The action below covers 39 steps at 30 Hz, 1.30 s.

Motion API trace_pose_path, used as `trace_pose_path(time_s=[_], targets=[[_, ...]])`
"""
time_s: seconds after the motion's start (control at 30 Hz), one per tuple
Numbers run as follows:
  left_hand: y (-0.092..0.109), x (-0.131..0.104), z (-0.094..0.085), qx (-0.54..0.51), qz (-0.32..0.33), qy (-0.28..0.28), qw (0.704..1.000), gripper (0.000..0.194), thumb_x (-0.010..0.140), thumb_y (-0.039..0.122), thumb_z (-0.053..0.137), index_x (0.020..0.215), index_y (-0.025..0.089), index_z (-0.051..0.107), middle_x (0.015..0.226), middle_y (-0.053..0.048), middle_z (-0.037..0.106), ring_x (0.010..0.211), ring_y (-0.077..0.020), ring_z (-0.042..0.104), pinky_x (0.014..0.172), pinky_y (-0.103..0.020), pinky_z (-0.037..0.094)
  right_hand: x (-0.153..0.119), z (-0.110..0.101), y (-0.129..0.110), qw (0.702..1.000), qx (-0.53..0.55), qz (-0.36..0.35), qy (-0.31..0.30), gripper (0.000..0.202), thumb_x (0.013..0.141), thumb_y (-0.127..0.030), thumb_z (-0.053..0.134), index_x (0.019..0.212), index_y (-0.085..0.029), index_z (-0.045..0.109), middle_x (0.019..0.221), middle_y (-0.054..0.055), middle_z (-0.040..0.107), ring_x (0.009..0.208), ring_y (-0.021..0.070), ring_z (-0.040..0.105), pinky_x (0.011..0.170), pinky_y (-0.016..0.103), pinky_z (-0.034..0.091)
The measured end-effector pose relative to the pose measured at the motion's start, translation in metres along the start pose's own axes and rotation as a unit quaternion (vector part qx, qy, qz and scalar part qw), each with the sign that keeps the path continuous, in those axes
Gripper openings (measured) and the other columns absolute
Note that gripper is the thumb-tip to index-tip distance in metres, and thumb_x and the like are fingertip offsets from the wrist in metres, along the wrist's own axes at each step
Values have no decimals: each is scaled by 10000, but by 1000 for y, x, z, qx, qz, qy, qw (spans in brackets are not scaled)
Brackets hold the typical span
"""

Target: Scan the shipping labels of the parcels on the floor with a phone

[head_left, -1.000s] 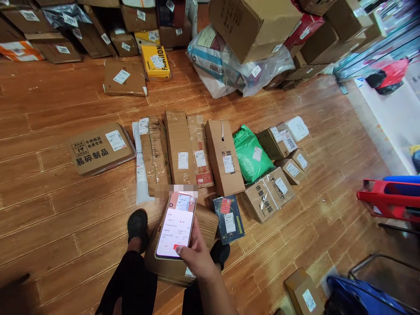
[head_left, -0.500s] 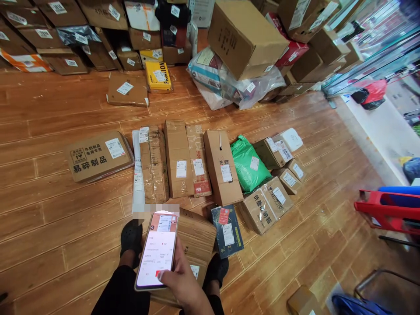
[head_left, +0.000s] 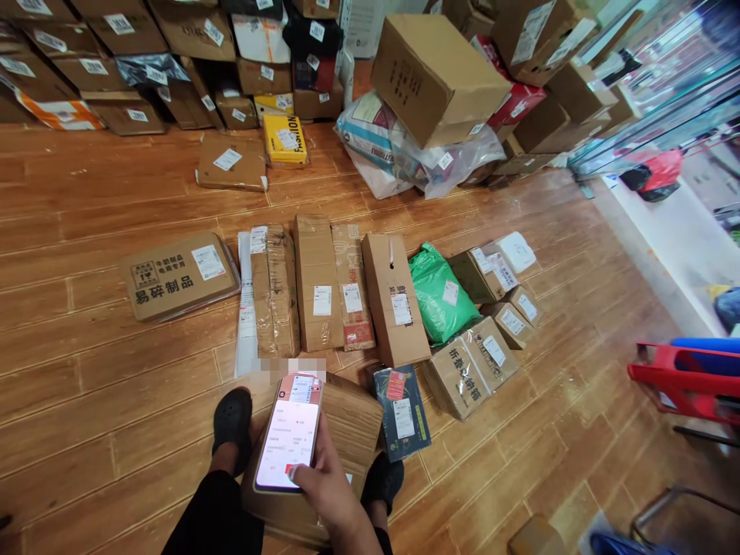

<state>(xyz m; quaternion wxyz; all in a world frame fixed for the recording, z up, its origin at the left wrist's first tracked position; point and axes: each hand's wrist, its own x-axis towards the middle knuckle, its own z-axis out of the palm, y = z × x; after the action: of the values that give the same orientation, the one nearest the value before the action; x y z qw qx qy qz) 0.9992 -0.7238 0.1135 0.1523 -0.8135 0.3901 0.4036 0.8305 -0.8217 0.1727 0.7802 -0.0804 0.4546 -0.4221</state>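
1. The right hand [head_left: 327, 482] grips a phone [head_left: 289, 433], fingers wrapped behind it and the thumb pressed on the lower edge of the lit screen.
2. The phone is held tilted, just above a corrugated carton [head_left: 347, 420] that lies on the floor between the person's two black shoes; the left shoe [head_left: 232, 420] is just left of the phone.
3. The left hand does not show in the view.
4. Beyond the phone, farther from the person, a row of parcels lies side by side on the wooden floor [head_left: 86, 385]: a white mailer, a tape-wrapped carton [head_left: 276, 289], a long brown box [head_left: 317, 281], a red-printed box, and a taller brown box [head_left: 395, 297].
5. Right of the phone, touching the corrugated carton, lies a dark flat parcel [head_left: 401, 412] with a red sticker.
6. Farther right of the phone are a green plastic bag [head_left: 440, 293] and several small cartons packed close together.
7. Left of the phone, well apart, lies a flat brown carton [head_left: 176, 274] printed with black characters.
8. Far beyond the phone, stacked cartons line the back, with a yellow box [head_left: 285, 139] in front of them.
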Motion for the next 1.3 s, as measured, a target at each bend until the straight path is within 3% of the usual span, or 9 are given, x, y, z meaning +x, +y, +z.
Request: trace_pose_path(time_s=[0.1,0.17,0.37,0.57,0.77,0.93,1.1,1.2,1.3], targets=[[36,51,-1,0,29,1,1000,818,756,667,464,1462,301,273,1361,-125,515,1279,-419,446,1000,-658,401,1,-1,-1,1000,2,-13,-11,838,543,-141,694,1334,-239,433,1170,49,703,1050,246,663,890,357,498],[47,79,1,4,41,4,999,863,762,682,468,1490,296,208,1432,-128,454,1301,-418,419,1014,-656,399,0,-1,-3,1000,16,-4,-14,860,524,-120,684,1337,-242,433,1171,40,707,1065,247,661,883,355,504],[43,109,5,4,52,20,998,905,733,575,492,1503,393,52,1533,-58,369,1373,-493,288,945,-680,400,0,3,-11,996,79,40,-12,832,473,-93,583,1282,-272,504,1078,7,750,1059,273,676,895,409,517],[30,115,7,-49,40,20,998,802,723,489,504,1475,404,239,1462,-69,474,1361,-512,310,931,-731,373,2,2,-5,994,97,45,23,790,520,-151,600,1298,-261,516,1022,7,771,868,265,716,838,410,525],[19,114,9,-120,32,25,992,615,847,428,181,1379,317,469,1408,-68,535,1306,-416,445,860,-556,471,4,-4,8,996,80,36,27,769,548,-192,636,1306,-265,524,1046,11,765,934,251,705,853,376,513],[11,103,11,-135,26,17,990,629,874,464,163,1039,193,706,1030,-118,702,1102,-347,621,855,-519,476,11,-5,19,997,54,47,31,744,542,-258,645,1282,-235,562,1100,45,739,984,300,686,887,447,522],[9,100,6,-113,27,14,993,733,887,279,17,745,131,720,820,-126,702,1051,-299,644,935,-508,455,25,3,25,999,-3,50,3,669,608,-376,666,1260,-245,589,1043,39,747,1002,307,672,932,466,503],[4,86,-3,-98,23,18,995,727,912,255,11,827,108,718,931,-122,704,1113,-289,613,991,-521,443,35,8,33,999,12,43,8,654,616,-411,718,1236,-231,614,1003,33,772,1052,317,667,970,466,491],[-17,49,-16,-80,1,21,997,437,945,442,358,1145,171,636,1160,-91,652,1207,-311,546,1010,-581,447,41,6,47,998,33,42,33,624,588,-469,789,1160,-248,671,1022,25,780,1058,327,678,952,470,516]])
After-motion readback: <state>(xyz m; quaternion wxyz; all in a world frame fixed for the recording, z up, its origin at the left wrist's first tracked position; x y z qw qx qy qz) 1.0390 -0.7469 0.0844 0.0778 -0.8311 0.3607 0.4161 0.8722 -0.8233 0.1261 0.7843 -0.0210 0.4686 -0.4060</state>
